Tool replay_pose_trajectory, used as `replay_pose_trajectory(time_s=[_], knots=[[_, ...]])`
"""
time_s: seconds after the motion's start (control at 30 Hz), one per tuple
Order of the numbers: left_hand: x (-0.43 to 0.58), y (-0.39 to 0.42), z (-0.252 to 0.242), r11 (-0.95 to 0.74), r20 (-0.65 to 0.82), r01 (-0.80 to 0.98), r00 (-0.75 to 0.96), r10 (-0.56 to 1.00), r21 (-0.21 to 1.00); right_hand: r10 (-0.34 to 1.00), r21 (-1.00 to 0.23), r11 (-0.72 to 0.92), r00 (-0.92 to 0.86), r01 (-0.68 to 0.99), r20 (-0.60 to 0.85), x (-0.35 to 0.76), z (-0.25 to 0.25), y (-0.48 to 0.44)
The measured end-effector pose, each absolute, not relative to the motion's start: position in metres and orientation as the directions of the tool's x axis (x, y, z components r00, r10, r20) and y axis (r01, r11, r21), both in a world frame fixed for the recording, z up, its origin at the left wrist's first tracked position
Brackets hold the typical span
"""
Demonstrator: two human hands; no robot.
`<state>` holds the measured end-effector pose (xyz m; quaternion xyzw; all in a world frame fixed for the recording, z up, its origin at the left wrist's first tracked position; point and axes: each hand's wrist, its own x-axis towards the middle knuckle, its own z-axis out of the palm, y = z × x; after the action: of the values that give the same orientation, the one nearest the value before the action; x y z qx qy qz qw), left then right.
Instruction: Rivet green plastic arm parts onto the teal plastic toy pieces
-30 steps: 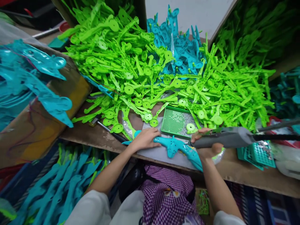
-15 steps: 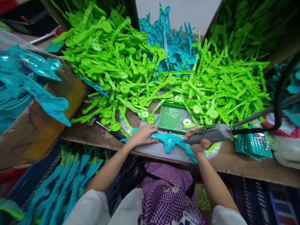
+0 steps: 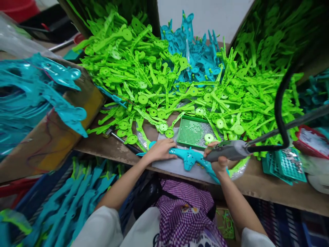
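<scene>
A teal plastic part (image 3: 191, 158) lies on a grey mat (image 3: 177, 167) at the front edge of the wooden bench. My left hand (image 3: 160, 150) presses flat on the part's left end, fingers spread. My right hand (image 3: 221, 161) is wrapped round a grey powered screwdriver (image 3: 231, 151), its tip pointing left and down at the part's right half. A black cable (image 3: 279, 113) loops up from the tool's rear. Just behind the part sits a green perforated tray (image 3: 191, 132) holding small screws.
A large heap of bright green plastic parts (image 3: 159, 75) covers the bench behind, with teal parts (image 3: 195, 51) at the back. A cardboard box (image 3: 51, 137) with teal parts stands left. Teal trays (image 3: 285, 164) lie right. A hammer (image 3: 120, 139) rests left of my hand.
The screwdriver's rear has swung and its cable now loops higher; my right hand shifted slightly left over the teal part. My left hand stays pressed on the part.
</scene>
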<state>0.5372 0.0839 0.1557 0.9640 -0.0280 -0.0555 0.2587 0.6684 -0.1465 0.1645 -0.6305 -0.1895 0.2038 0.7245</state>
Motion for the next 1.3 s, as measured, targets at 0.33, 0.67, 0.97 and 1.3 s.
replay_pose_trajectory(time_s=[0.33, 0.67, 0.97, 1.3], knots=[[0.53, 0.079, 0.159, -0.901, -0.037, -0.104, 0.991, -0.132, 0.422, 0.359, -0.931, 0.268, 0.87, 0.249, 0.336, 0.703, 0.209, -0.062], [0.533, 0.073, 0.161, -0.921, -0.052, -0.106, 0.989, -0.135, 0.375, 0.5, -0.951, -0.03, 0.828, 0.308, 0.253, 0.713, 0.216, -0.033], [0.428, 0.079, 0.167, -0.679, 0.226, 0.5, 0.691, 0.687, 0.537, 0.552, -0.901, -0.029, 0.758, 0.433, 0.347, 0.692, 0.231, -0.047], [0.392, 0.094, 0.156, -0.493, 0.029, 0.438, 0.724, 0.689, 0.752, 0.681, -0.986, -0.015, 0.723, 0.168, 0.113, 0.598, 0.231, -0.111]])
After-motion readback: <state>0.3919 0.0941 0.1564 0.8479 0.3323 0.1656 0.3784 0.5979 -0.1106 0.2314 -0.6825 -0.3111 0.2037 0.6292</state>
